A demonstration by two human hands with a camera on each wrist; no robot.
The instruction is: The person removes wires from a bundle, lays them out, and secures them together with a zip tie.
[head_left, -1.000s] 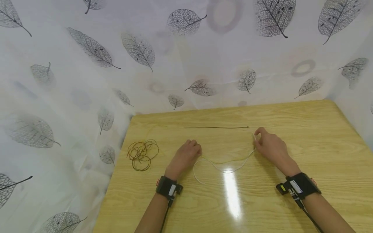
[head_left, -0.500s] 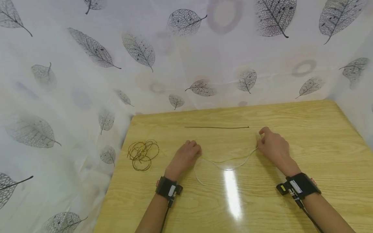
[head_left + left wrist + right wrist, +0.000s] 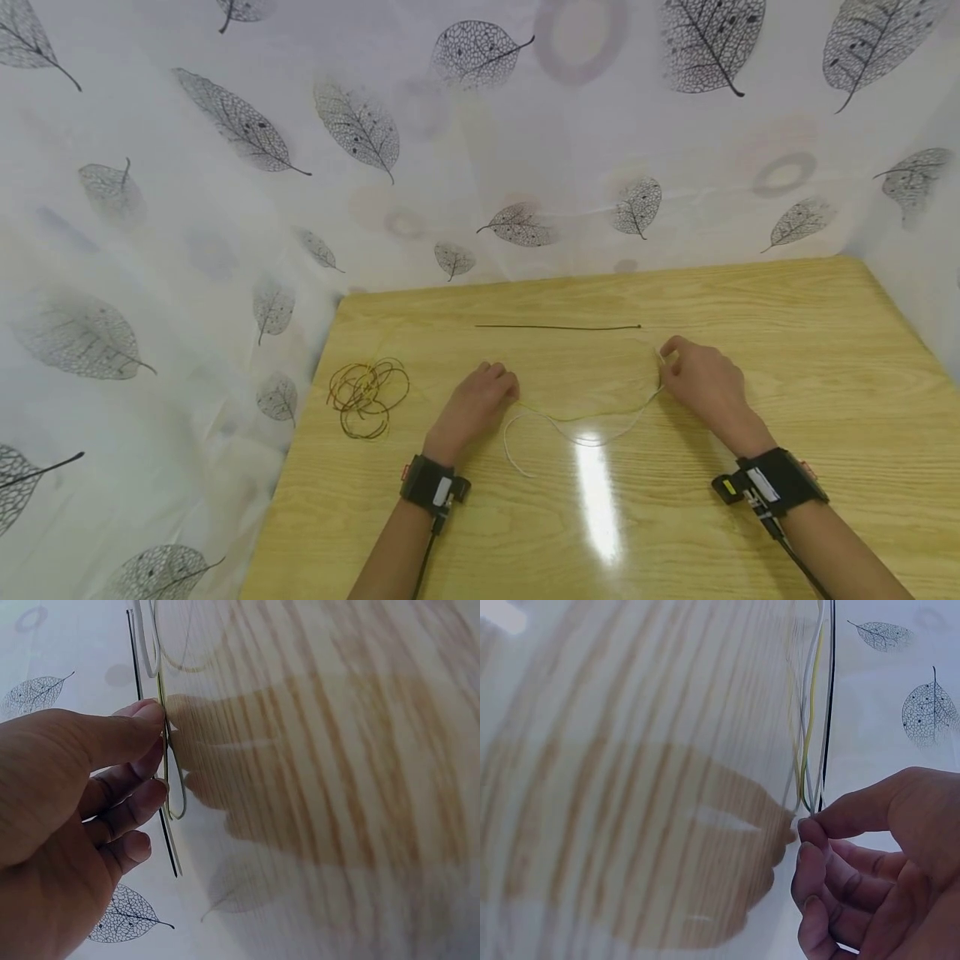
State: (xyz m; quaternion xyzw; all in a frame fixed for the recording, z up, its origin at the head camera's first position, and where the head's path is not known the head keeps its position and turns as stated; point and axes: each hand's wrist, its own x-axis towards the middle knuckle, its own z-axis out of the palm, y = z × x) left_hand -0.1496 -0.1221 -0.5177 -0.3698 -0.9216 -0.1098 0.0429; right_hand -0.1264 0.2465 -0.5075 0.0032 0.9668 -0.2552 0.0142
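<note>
A yellow cord [image 3: 600,414] sags between the two hands, and a white cord [image 3: 507,446] hangs with it, its loose end curving onto the table. My left hand [image 3: 474,404] pinches the cords between thumb and fingertips; a small loop [image 3: 180,796] shows below the pinch in the left wrist view. On the other side, my right hand [image 3: 703,379] pinches the cords, with white [image 3: 808,675] and yellow [image 3: 814,682] strands rising from its thumb and index finger. Exactly which strands each fingertip holds is hard to tell.
A thin dark straight strand [image 3: 555,327] lies on the wooden table [image 3: 825,375] behind the hands. Left of them is a tangled coil of yellow and dark cord [image 3: 367,400]. A leaf-printed curtain [image 3: 570,167] stands around the table's back and left.
My right hand has moved slightly right over the second, then a little down and left. The cords between the hands have swayed. My left hand has stayed in place.
</note>
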